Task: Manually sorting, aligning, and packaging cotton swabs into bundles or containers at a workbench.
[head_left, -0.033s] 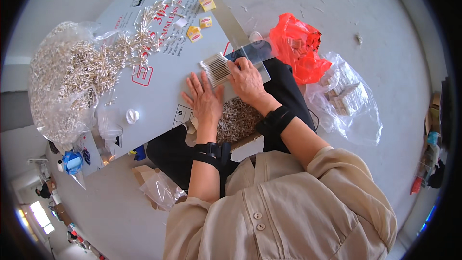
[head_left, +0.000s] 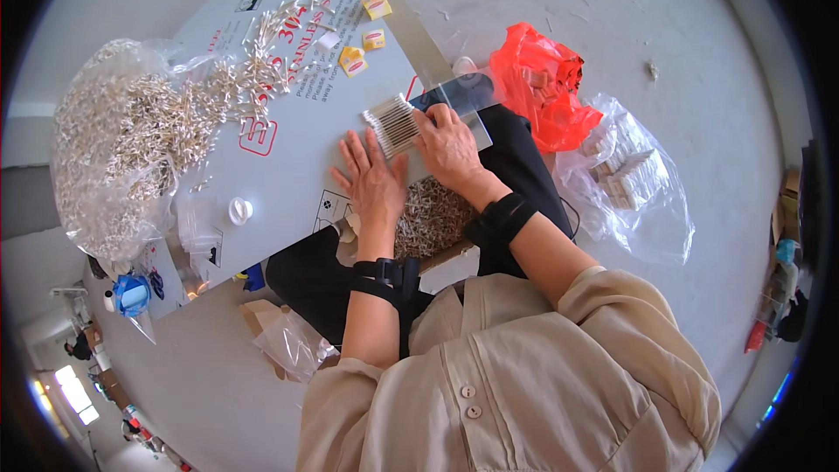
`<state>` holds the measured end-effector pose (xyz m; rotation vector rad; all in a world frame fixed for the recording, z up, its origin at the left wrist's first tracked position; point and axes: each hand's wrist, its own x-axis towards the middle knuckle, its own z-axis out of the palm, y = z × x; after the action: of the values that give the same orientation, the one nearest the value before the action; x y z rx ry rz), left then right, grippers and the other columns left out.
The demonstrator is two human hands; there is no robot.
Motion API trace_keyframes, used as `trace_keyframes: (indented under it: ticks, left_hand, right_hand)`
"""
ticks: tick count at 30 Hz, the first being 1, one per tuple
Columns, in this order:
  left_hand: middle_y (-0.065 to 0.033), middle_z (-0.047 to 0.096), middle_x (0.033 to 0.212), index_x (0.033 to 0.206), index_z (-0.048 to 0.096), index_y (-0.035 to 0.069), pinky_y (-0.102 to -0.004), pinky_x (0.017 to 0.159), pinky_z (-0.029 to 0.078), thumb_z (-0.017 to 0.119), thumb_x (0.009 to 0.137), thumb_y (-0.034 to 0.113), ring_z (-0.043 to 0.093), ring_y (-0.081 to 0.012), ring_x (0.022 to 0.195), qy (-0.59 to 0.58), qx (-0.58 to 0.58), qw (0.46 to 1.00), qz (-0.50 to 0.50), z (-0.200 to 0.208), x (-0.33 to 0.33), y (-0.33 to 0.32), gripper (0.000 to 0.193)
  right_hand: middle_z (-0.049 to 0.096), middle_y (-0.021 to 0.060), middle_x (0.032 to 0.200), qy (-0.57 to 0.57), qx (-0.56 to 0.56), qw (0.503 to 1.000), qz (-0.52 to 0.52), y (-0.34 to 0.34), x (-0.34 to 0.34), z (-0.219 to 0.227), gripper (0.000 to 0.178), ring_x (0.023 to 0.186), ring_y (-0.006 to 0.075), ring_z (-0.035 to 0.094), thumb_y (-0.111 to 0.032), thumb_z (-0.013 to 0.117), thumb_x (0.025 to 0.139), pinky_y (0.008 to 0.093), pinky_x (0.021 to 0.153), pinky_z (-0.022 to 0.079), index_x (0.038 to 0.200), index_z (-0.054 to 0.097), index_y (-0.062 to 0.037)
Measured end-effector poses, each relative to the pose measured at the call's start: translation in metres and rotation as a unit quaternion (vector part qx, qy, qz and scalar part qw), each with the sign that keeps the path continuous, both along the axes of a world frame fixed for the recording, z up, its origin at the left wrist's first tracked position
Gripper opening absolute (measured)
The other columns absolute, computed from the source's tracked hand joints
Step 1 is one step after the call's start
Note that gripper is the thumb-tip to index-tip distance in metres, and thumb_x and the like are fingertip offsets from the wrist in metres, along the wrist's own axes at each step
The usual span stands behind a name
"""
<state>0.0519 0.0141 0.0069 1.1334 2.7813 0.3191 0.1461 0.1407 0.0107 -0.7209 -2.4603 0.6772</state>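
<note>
A neat row of cotton swabs [head_left: 390, 127] lies side by side on the grey sheet-covered table [head_left: 293, 179]. My left hand [head_left: 376, 188] rests flat at the near end of the row, its fingers spread and fingertips close to the swabs. At the right side of the row, my right hand [head_left: 450, 149] has its fingers bent together and pressed against the swabs' ends; its fingertips are partly hidden. Below my hands, a box of loose cotton swabs [head_left: 433, 218] sits between my legs, partly covered by my wrists.
A large clear bag of cotton swabs [head_left: 131, 131] spills across the table's left side. Several small yellow boxes [head_left: 354, 61] lie toward the far edge, and a white round cap [head_left: 240, 211] at left. On the floor at right are a red plastic bag [head_left: 537, 92] and a clear bag of white packs [head_left: 625, 175].
</note>
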Motion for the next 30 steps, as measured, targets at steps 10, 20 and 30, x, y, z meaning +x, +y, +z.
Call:
trace_keyframes:
  ticks: [10,20,30]
  left_hand:
    - [-0.0195,0.016,0.16,0.152,0.021,0.001,-0.0603,0.116,0.005,0.054,0.093,0.048,0.01,-0.0344,0.149,-0.01,0.023,1.0,0.009,-0.006,-0.003,-0.004,0.082]
    - [-0.0215,0.017,0.159,0.153,0.017,0.001,-0.0525,0.118,0.013,0.05,0.098,0.045,0.014,-0.0345,0.149,-0.017,0.163,0.986,0.012,-0.005,-0.031,0.011,0.078]
    - [-0.0234,0.019,0.157,0.151,0.015,-0.005,-0.0454,0.12,0.014,0.043,0.101,0.044,0.019,-0.0312,0.147,-0.386,0.609,0.689,0.077,-0.015,-0.043,0.058,0.075]
  right_hand:
    - [0.054,0.014,0.105,-0.012,-0.027,0.999,-0.023,0.003,-0.003,0.006,0.046,0.104,0.0319,0.057,-0.02,0.068,0.083,0.0405,0.084,0.051,0.123,0.056,-0.0003]
    - [0.053,0.018,0.13,0.255,-0.261,0.931,-0.004,0.025,-0.025,-0.009,0.04,0.123,0.0322,0.052,-0.02,0.054,0.098,0.0338,0.101,0.043,0.131,0.052,0.0021]
    - [0.05,0.0111,0.138,0.287,-0.412,0.865,-0.001,0.023,-0.053,-0.023,0.051,0.132,0.0186,0.043,-0.035,0.044,0.105,0.0287,0.108,0.035,0.138,0.046,0.0038]
